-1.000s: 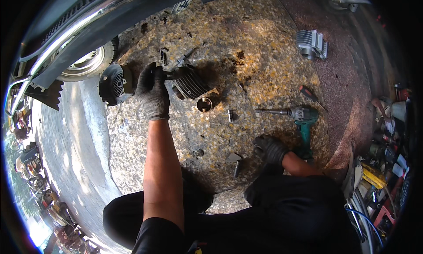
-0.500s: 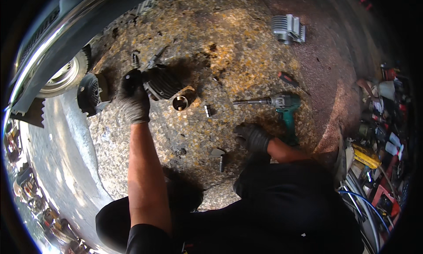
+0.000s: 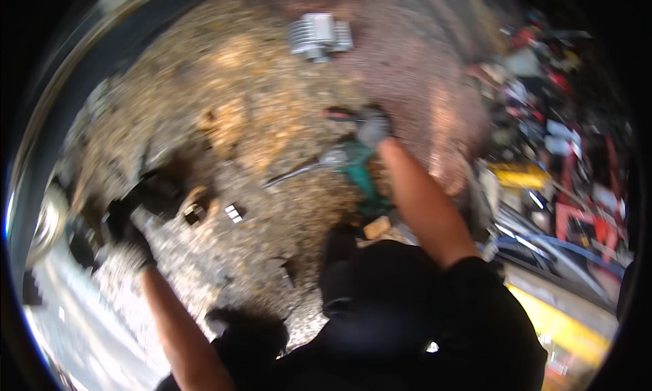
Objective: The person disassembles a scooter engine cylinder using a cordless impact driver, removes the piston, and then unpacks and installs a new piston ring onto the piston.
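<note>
My left hand [image 3: 129, 238], in a dark-and-grey glove, is closed at the edge of a dark finned engine part [image 3: 159, 194] lying on the ground. Motion blur softens its fingers. Over the shaft of a screwdriver with a red and black handle [image 3: 339, 114] lies my gloved right hand [image 3: 373, 126], its fingers too smeared to read. Just below it rests a green power wrench [image 3: 356, 174] with a long metal shaft pointing left. A small round piston-like part [image 3: 194, 213] and a short shiny metal cylinder [image 3: 233, 213] lie right of the engine part.
A silver finned cylinder block [image 3: 319, 36] stands at the far side. Nearer my knees lies a small blurred metal tool [image 3: 284, 272]. Mixed tools and parts, with a yellow item [image 3: 519, 176], crowd the right side. A wheel [image 3: 49, 221] stands at the far left.
My right hand has moved from beside the power wrench forward to the screwdriver. My left hand stays by the engine part. The view has swung right, shifting everything leftward.
</note>
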{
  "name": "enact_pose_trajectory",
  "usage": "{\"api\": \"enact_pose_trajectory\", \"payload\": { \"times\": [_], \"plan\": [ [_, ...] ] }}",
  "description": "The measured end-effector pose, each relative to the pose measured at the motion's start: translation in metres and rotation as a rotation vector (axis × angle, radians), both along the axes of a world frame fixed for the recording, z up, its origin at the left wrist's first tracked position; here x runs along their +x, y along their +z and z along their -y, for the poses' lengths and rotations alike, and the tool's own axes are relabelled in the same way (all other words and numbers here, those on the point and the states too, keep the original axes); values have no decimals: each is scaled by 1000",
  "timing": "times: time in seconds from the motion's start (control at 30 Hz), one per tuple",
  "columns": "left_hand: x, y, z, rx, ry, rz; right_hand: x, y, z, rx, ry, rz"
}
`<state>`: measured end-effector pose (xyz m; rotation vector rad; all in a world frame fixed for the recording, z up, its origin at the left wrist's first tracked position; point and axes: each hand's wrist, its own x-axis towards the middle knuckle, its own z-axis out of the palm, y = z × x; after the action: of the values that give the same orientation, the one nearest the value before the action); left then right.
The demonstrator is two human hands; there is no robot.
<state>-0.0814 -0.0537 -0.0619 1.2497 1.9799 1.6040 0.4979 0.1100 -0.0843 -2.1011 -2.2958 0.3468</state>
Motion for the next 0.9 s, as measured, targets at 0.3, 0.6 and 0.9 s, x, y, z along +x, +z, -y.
{"api": "enact_pose_trajectory", "payload": {
  "times": [0.3, 0.6, 0.9],
  "plan": [
    [39, 29, -4, -107, 152, -16, -158, 97, 9, -213, 306, -11],
    [43, 35, -7, -83, 232, -138, -384, 235, 44, 206, 1061, -866],
    [49, 40, -10, -117, 246, -117, -401, 221, 58, 69, 1109, -618]
  ]
}}
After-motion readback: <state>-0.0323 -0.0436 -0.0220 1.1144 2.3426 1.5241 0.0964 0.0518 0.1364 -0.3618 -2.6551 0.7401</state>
